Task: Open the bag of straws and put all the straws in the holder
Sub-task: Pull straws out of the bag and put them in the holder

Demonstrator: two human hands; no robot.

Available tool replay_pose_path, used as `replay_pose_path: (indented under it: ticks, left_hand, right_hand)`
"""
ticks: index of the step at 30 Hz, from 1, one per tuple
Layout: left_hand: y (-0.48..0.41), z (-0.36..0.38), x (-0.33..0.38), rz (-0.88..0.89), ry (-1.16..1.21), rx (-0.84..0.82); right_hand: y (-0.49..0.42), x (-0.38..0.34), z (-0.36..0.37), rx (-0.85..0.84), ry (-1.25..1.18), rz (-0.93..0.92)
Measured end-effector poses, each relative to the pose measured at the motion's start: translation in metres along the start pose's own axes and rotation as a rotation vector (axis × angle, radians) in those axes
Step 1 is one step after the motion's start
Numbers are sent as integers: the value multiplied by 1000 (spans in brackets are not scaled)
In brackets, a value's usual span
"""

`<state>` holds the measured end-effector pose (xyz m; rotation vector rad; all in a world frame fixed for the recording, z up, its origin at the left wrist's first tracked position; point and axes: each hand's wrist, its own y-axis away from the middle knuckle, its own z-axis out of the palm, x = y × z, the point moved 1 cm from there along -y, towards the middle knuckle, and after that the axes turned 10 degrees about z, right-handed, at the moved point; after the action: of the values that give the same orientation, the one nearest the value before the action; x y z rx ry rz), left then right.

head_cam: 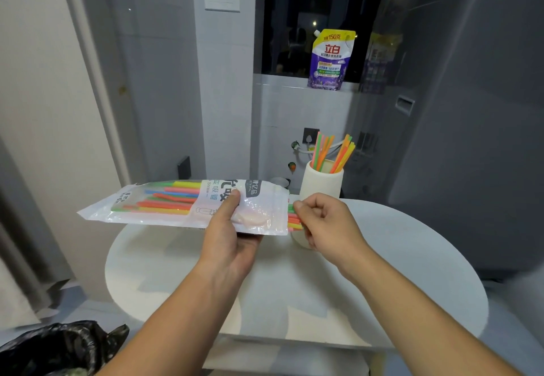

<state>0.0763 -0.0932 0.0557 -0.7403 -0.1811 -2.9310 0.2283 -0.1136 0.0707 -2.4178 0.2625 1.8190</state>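
Observation:
A clear and white plastic bag of straws (164,203) lies flat in the air above the white round table (382,272). My left hand (232,234) grips the bag from below, thumb on top. Coloured straw ends (294,218) stick out of the bag's open right end. My right hand (326,222) pinches those ends with curled fingers. A white cylindrical holder (321,187) stands at the table's far edge, just behind my right hand, with several coloured straws (332,153) leaning in it.
A purple detergent pouch (331,59) stands on the window ledge. A grey appliance (471,111) rises at the right. A black bin bag (59,349) sits at the lower left. A white wall and door frame run along the left.

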Motion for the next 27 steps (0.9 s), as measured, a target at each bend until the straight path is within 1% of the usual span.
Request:
replay_pose_path:
  ticks: [7,12,15,18,23,27]
  left_hand:
    - [-4,-3,3,-38,18,36]
    - [-9,-6,7,-48,41,83]
    - [-9,-5,6,-48,47,84]
    - [-9,-5,7,-39,47,76]
    - [-7,-6,5,-38,40,57]
    - [-7,-6,6,-38,38,63]
  right_hand:
    - [-6,-2,-21,82,-32,-26]
    - [-11,1,-41,103,-131,7]
    - [-12,4,-44,109,-211,44]
    - [-7,4,-37,56,-343,90]
    - [-1,7,-15,-62,-496,168]
    - [-3,4,-13,-25,-573,140]
